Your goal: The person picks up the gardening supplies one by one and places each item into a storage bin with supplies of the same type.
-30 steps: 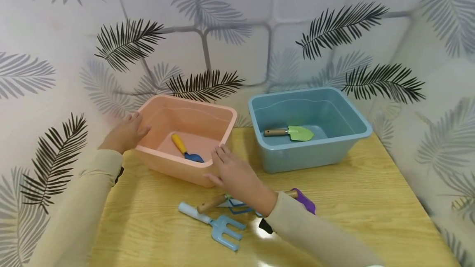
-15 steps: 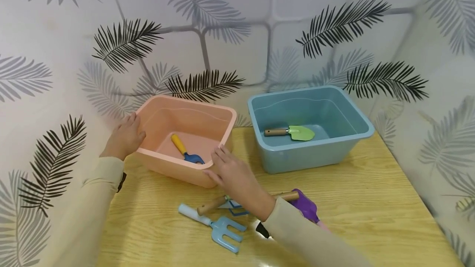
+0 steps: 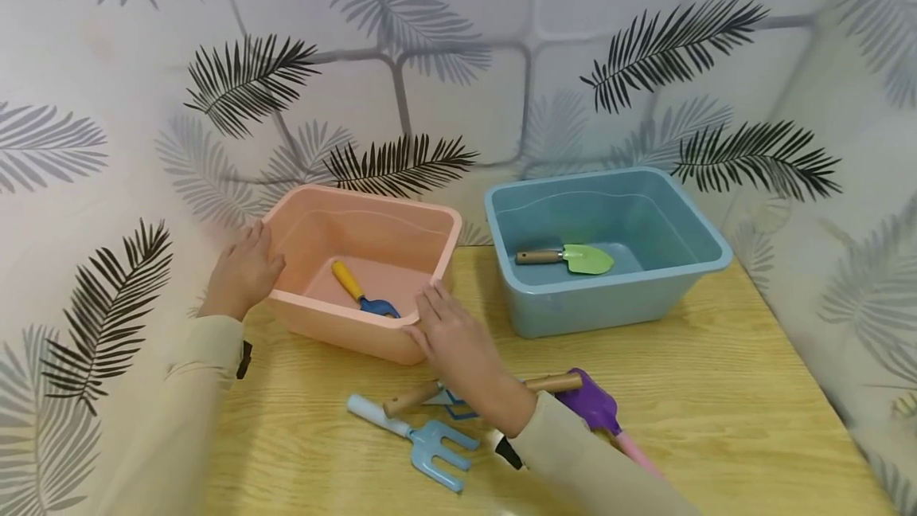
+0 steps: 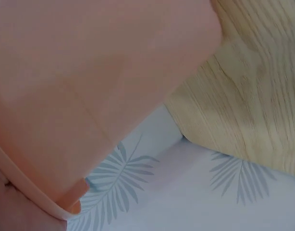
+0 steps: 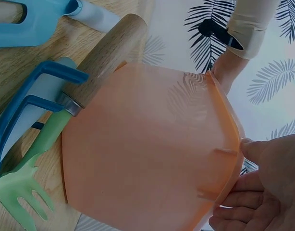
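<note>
Tub (image 3: 344,330) — between left grip (image 3: 246,271), right grip (image 3: 458,342)

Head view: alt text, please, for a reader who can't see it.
A person's left hand and right hand hold a pink tub by its rim; a yellow-handled tool lies inside. To its right, a blue tub holds a green trowel. In front, on the wooden table, lie a light-blue fork, a purple shovel and other, partly hidden tools.

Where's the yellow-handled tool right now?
In the head view, the yellow-handled tool lies inside the pink tub, left of the blue tub, its blue end near the tub's front wall.
</note>
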Motion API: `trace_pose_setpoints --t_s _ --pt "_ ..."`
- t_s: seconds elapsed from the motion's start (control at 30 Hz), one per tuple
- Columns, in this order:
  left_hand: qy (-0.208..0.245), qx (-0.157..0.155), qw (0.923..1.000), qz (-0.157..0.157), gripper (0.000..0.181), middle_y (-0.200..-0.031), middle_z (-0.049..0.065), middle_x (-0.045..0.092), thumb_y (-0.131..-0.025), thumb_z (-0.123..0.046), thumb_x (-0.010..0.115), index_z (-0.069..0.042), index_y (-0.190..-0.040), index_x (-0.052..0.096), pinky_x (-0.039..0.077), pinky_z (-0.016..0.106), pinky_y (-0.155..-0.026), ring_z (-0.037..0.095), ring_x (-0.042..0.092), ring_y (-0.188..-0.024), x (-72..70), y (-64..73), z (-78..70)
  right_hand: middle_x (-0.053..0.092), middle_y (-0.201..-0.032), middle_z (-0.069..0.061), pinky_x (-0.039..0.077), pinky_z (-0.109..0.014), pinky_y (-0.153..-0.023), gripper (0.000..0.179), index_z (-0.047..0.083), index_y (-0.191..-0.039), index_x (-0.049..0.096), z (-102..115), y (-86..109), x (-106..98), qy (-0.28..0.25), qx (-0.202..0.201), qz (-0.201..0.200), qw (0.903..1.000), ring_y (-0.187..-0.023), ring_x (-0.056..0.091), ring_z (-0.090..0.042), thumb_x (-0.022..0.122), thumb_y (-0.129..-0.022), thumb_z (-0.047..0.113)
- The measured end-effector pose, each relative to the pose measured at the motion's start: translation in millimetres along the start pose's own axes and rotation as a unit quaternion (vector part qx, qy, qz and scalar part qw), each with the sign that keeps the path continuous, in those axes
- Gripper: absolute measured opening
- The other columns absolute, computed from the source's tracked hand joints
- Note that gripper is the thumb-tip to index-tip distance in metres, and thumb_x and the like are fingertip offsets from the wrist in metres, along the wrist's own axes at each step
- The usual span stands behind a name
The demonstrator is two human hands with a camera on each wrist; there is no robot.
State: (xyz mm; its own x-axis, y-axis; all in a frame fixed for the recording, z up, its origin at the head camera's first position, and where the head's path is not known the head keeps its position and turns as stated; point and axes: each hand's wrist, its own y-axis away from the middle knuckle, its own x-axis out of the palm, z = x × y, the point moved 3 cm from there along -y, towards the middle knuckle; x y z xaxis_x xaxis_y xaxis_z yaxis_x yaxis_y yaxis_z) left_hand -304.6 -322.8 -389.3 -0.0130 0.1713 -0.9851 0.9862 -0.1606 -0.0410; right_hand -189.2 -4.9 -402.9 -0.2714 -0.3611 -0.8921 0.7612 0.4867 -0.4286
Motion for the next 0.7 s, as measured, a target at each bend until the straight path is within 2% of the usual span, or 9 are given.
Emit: trace_pose_setpoints --t_s 0.27,0.47,0.6,0.7 --pt "-0.003 -0.005 0.9992 -0.040 0.062 -0.144 0.035 0.015 -0.099 -0.029 0.028 0.015 -0.141 0.015 0.018 0.059 -0.103 0.047 0.015 -0.133 3.1 13.6 -4.7 0.048 -0.135 -0.016 0.040 -0.036 -0.098 0.054 -0.002 -0.130 0.051 -4.8 3.6 -1.8 -0.024 -0.008 -0.011 0.9996 -0.128 0.039 -0.028 0.050 -0.095 0.039" --pt "0.015 -0.024 0.9978 -0.060 0.063 -0.145 0.034 0.013 -0.099 -0.030 0.031 0.014 -0.142 0.015 0.017 0.060 -0.103 0.045 0.014 -0.134 3.8 28.0 -7.1 0.049 -0.133 -0.016 0.043 -0.036 -0.095 0.053 -0.002 -0.128 0.053 -7.7 9.0 -2.9 -0.032 -0.029 -0.030 0.9986 -0.127 0.041 -0.028 0.054 -0.093 0.038" --pt "0.028 -0.035 0.9967 -0.067 0.063 -0.147 0.032 0.012 -0.098 -0.030 0.030 0.013 -0.142 0.014 0.015 0.060 -0.104 0.044 0.012 -0.135 3.9 31.0 -11.6 0.050 -0.133 -0.016 0.050 -0.036 -0.085 0.052 -0.001 -0.127 0.054 -12.1 10.4 -6.0 -0.043 -0.031 -0.048 0.9975 -0.126 0.043 -0.028 0.057 -0.091 0.037" --pt "0.028 -0.040 0.9967 -0.065 0.063 -0.146 0.033 0.014 -0.098 -0.031 0.029 0.013 -0.141 0.016 0.015 0.060 -0.103 0.044 0.013 -0.135 5.0 33.3 -15.2 0.048 -0.134 -0.015 0.052 -0.034 -0.081 0.053 0.000 -0.128 0.054 -16.3 10.9 -7.2 -0.052 -0.028 -0.046 0.9972 -0.126 0.042 -0.027 0.058 -0.091 0.036"
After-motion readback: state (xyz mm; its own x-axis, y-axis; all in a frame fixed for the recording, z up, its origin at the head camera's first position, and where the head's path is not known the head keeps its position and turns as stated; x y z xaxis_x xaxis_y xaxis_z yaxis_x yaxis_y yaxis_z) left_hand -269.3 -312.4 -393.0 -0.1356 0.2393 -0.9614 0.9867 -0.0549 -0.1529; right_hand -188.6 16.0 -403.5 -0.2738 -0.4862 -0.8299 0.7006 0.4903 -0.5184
